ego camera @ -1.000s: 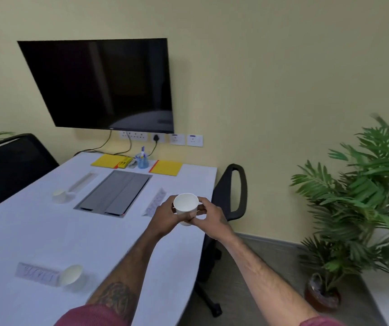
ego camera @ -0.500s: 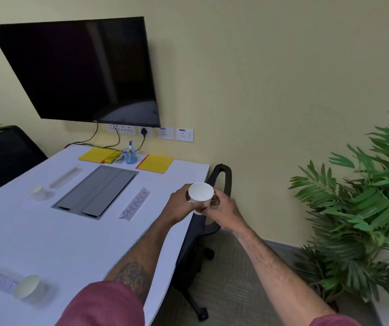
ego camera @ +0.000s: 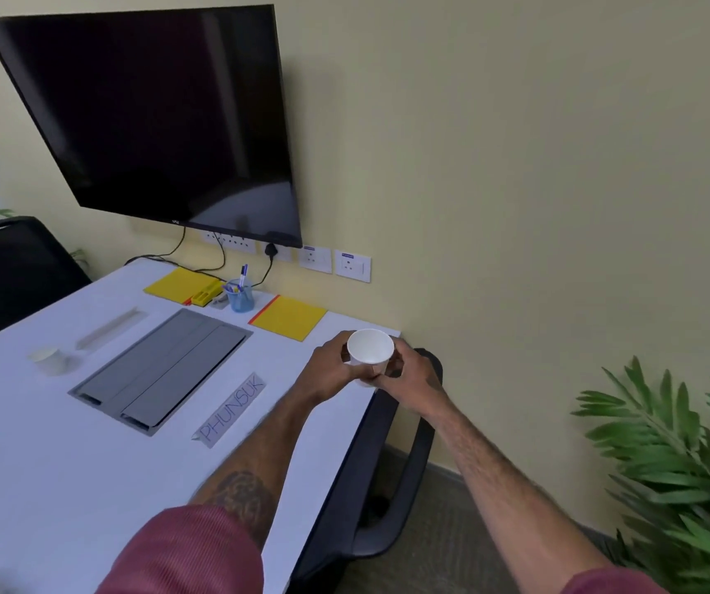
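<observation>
White tabletop (ego camera: pixel 44 443) fills the left of the meeting room; above its far right corner a paper cup (ego camera: pixel 369 347) is held upright, gripped on both sides by the curled fingers of the left hand (ego camera: pixel 327 370) and right hand (ego camera: pixel 413 375). Set too near the edge, it could be tipped onto the chair (ego camera: pixel 387 465). Nothing is seen inside it; pens are kept in a blue holder (ego camera: pixel 239 295).

Wall television (ego camera: pixel 147 113), yellow folders (ego camera: pixel 288 317), pen holder (ego camera: pixel 239 294), perhaps "PHUNSUK" nameplate (ego camera: pixel 231 410)
</observation>
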A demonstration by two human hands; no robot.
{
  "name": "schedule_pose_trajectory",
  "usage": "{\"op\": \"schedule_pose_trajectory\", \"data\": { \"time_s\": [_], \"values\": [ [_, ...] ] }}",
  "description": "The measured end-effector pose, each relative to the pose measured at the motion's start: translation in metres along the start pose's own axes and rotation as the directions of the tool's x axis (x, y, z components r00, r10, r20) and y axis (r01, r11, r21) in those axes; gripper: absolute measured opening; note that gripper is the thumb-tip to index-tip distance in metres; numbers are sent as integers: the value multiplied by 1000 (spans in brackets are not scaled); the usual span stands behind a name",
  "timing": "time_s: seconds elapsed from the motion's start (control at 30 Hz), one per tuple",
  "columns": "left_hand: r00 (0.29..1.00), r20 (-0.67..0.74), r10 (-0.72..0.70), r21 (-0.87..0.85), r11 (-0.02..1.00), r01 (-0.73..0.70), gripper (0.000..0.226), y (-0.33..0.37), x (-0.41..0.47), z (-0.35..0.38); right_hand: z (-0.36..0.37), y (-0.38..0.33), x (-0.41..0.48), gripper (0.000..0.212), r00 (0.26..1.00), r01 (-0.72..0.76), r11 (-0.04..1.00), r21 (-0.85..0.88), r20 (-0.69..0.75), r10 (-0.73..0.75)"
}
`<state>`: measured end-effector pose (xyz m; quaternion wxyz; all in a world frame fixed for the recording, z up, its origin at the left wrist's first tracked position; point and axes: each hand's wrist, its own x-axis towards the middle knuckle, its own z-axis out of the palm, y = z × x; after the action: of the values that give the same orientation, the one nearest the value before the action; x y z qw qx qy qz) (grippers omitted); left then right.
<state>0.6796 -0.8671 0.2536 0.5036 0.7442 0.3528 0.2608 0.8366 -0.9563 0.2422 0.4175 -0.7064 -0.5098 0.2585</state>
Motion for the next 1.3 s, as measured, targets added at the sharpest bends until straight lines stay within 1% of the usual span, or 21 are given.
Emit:
{"op": "schedule_pose_trajectory", "data": {
  "time_s": [0.2,0.23,0.3,0.33,0.4,0.43,0.5,0.53,0.6,0.63,0.7,0.73,0.8,0.83,0.9,0.93,1.0,1.03,1.1,1.23,1.3],
  "values": [
    [995,-98,-23,-25,999,20,71,-5,51,-7,-5,9,70,80,995,50,999,11,87,-51],
    [996,-91,-18,-19,1000,16,67,-4,51,-6,-6,11,72,79,994,53,998,14,96,-54],
    [988,-149,-39,3,999,40,62,-11,74,-8,-4,18,105,77,985,83,996,21,153,-85],
    [989,-142,-35,10,999,36,61,-11,75,-8,-3,21,107,77,985,80,996,34,150,-84],
    [975,-212,-60,43,997,71,62,-17,95,-9,-3,30,138,77,974,105,993,53,197,-114],
    [977,-205,-62,54,996,75,62,-19,95,-10,0,32,139,76,972,108,993,55,206,-117],
    [952,-291,-96,62,991,119,61,-22,113,-7,-3,39,168,76,946,145,988,54,284,-154],
    [953,-288,-96,65,991,119,62,-23,112,-8,-2,39,169,77,945,146,988,57,289,-156],
    [922,-363,-138,65,983,173,62,-26,124,-2,-4,44,195,77,912,172,983,68,365,-185],
    [924,-359,-135,70,983,171,62,-26,125,-3,-4,44,195,77,909,176,982,68,371,-189],
    [880,-444,-170,58,974,217,61,-32,128,-1,3,46,215,78,867,201,976,86,449,-218],
    [881,-442,-166,60,975,214,61,-32,128,-1,3,46,216,79,863,205,975,90,454,-223],
    [839,-503,-207,49,962,267,60,-42,128,-6,18,45,230,81,820,218,970,110,519,-243],
    [843,-497,-206,55,962,267,61,-42,127,-6,18,46,229,81,819,218,969,113,520,-245],
    [799,-548,-248,39,946,321,63,-56,125,-17,43,45,243,81,775,224,967,121,580,-252],
    [804,-541,-246,46,946,320,64,-56,125,-17,43,45,243,81,773,226,967,117,583,-251],
    [766,-576,-284,24,931,364,65,-76,125,-31,70,44,258,81,734,235,965,115,630,-253],
    [772,-571,-280,26,933,358,66,-75,125,-32,70,42,258,82,732,241,964,111,631,-256],
    [742,-593,-311,-4,923,384,68,-96,127,-45,98,44,272,82,707,249,963,106,659,-255],
    [721,-596,-353,-51,913,406,72,-115,126,-51,119,47,284,78,694,258,961,100,673,-256],
    [661,-629,-410,-72,877,476,75,-146,123,-55,147,56,300,77,690,243,967,75,688,-226]
  ]
}}
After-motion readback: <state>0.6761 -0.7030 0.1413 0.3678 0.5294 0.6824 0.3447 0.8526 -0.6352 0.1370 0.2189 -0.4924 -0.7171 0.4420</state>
